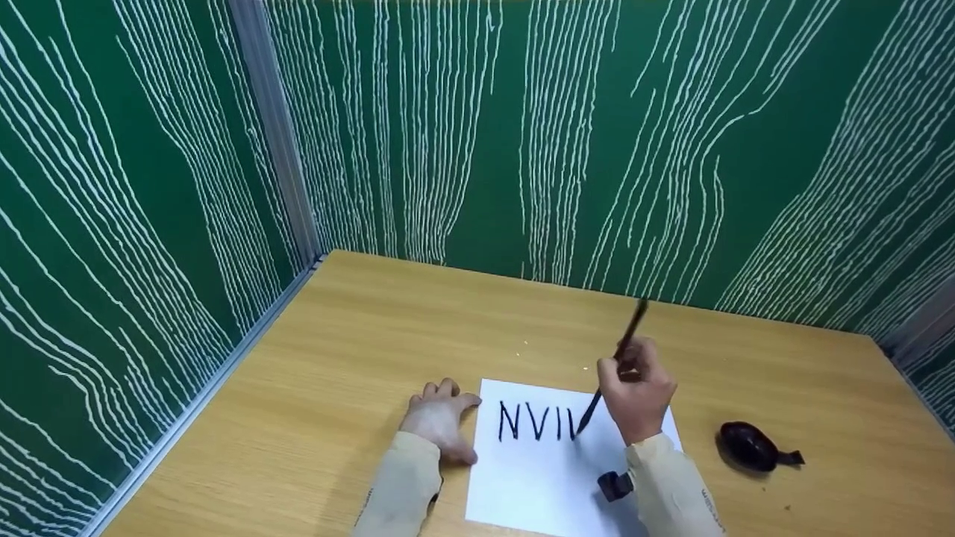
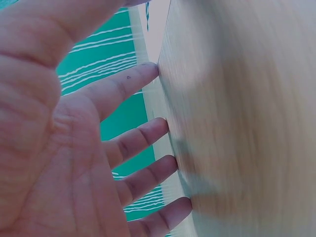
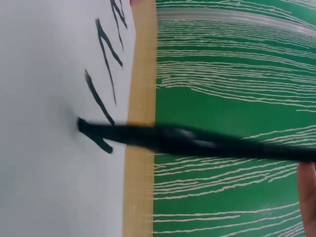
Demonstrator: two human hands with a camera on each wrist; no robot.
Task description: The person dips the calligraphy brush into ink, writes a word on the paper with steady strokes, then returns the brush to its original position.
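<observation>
The brush (image 1: 630, 328) is located in the right hand (image 1: 640, 388), whose thumb and fingers are clamped on the handle. The left hand (image 1: 439, 419) holds no object; its fingers are spread apart, with fingertips down on the table (image 1: 373, 321) and thumb and forefinger at the near side edge of the paper (image 1: 522, 485). The paper lies between the two hands and extends beneath the right. The dish (image 1: 748, 446) sits on the table to the right of the right hand, well apart from it.

Handling: the brush is judged light, with a stiff handle and a soft, yielding tip. The smooth handle may turn in loose fingers. It is best held at mid-handle, clear of the wet-looking tip. The paper is judged thin, easily creased and liable to slide; it is best held flat at an edge, away from the black strokes (image 1: 509, 422).

Orientation: the long axis is tilted, not upright. The tip points down and leftward from the right hand, to the rightmost stroke. The butt end rises above the hand, leaning away from the person and rightward.
</observation>
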